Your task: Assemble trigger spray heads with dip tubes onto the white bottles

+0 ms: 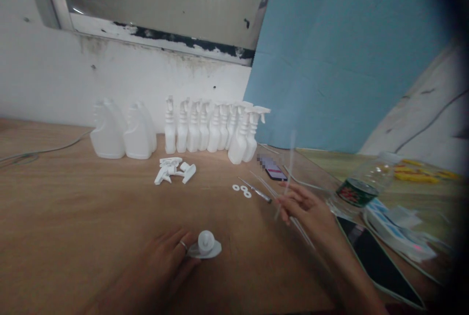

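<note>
At the fingertips of the right hand (306, 210), seen from the head camera: one clear tube (291, 156), blurred, held roughly upright. Thumb and fingers nearly meet on it, the others loosely curled; so slim a thing, we judge, needs only a light pinch.

Beneath those fingers: further thin clear tubes (302, 233), slanting; whether they are gripped too or merely lie there, we cannot make out.

At the fingertips of the left hand (172, 254): one white nozzle piece (206, 241), probably a spray head, its round collar uppermost. The fingers lie low and together along its near side, thumb below; we take this as steadying it against the table (73, 227) and leaving the collar uncovered.

Just left of the right fingertips: one slim screwdriver (261, 194), and past it several small white rings (236, 187), laid flat, perhaps so that they will not roll and are easily picked up.

Beyond the left fingers: a small heap of loose spray heads (164, 173), on their sides, presumably since they will not stand. Farther, against the wall, we count as one lot the spray bottles (193, 132) in a close row, and left of them white bottles without heads (109, 134), likely set back to spare working room.

Beyond the right fingers: one lit phone (273, 168); to their right, one drink bottle (357, 188), upright though tilted by the lens
</note>
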{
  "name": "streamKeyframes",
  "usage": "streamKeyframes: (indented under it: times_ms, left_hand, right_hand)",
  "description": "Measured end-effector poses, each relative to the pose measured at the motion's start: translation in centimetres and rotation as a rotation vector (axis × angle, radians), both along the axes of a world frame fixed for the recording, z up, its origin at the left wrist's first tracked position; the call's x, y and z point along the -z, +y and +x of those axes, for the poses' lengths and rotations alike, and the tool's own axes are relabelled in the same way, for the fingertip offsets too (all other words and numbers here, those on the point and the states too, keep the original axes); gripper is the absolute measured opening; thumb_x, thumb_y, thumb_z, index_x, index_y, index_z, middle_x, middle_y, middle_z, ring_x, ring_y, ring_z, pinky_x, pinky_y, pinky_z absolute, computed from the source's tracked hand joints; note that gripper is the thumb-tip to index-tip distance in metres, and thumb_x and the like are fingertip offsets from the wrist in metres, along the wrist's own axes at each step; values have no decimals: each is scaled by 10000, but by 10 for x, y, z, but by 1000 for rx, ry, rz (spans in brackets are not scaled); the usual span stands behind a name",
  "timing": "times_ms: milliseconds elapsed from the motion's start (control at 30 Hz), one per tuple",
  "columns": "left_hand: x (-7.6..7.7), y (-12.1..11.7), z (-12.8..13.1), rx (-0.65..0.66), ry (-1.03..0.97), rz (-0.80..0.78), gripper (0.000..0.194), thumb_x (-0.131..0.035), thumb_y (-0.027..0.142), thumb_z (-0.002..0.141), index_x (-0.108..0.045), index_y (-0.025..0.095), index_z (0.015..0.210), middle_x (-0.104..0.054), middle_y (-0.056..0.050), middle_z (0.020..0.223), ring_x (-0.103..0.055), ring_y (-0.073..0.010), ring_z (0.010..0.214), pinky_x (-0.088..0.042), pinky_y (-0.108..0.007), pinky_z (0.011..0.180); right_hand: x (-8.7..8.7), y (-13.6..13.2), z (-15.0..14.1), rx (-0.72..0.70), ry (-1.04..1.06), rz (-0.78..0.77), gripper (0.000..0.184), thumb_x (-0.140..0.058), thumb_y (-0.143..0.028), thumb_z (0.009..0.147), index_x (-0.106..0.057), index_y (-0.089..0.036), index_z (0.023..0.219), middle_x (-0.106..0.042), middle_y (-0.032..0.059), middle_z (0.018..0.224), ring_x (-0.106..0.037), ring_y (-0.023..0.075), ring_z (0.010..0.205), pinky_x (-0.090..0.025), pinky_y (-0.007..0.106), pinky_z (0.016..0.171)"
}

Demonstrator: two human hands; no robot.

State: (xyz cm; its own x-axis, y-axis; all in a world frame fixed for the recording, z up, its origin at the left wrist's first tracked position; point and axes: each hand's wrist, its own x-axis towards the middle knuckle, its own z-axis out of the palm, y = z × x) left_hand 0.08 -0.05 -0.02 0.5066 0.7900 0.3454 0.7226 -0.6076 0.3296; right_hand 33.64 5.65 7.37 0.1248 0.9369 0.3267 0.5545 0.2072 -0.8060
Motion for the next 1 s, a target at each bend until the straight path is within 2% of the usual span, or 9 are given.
streamKeyframes:
  times_ms: [33,167,233,300,433,700,1000]
  left_hand:
    - [0,0,0,9,-10,-24,248,-540,260,978,-545,252,1225,-673,-35,1180,-659,-231,1062,-556,-384,917]
    - [-5,0,1,42,-36,-73,212,-539,218,976,-567,250,1183,-674,-25,1141,-655,-216,1025,-539,-366,911]
    - [-8,0,2,51,-42,-71,237,-552,208,968,-560,253,1200,-667,-23,1157,-646,-218,1044,-531,-368,918]
    - [-11,0,3,47,-41,-81,252,-561,208,965,-555,266,1210,-667,-14,1155,-647,-220,1037,-536,-372,900]
    - [-13,-1,4,51,-58,-90,266,-581,189,951,-559,263,1206,-676,-9,1107,-656,-209,989,-540,-346,867]
    - [-15,-2,5,43,-24,-82,336,-607,166,928,-538,252,1246,-662,-32,1159,-644,-230,1024,-538,-366,882]
    - [-11,0,3,45,-45,-106,335,-582,200,955,-508,272,1274,-658,-23,1165,-644,-223,1030,-534,-364,883]
  right_hand:
    - [-3,-4,-15,-127,126,-36,417,-640,-380,850,-614,-148,1195,-681,8,623,-599,162,501,-481,283,525]
    - [-5,-13,-76,-531,414,-149,310,-641,-439,878,-680,-160,1009,-764,101,893,-680,166,619,-519,274,513]
    - [-3,-11,-99,-683,436,-196,313,-633,-461,886,-693,-156,920,-768,94,875,-692,158,638,-525,260,520]
    - [-3,-6,-113,-772,394,-233,315,-638,-453,888,-698,-150,824,-751,56,759,-666,126,589,-515,235,528]
    - [-4,-1,-123,-813,332,-263,325,-650,-456,880,-678,-163,742,-694,-3,635,-617,98,526,-489,213,514]
    - [1,-7,-121,-803,309,-244,336,-624,-476,893,-682,-178,750,-682,-4,647,-654,129,595,-533,246,589]
    - [3,-1,-123,-823,266,-228,314,-578,-432,935,-649,-175,770,-665,-5,671,-632,125,597,-512,240,583]
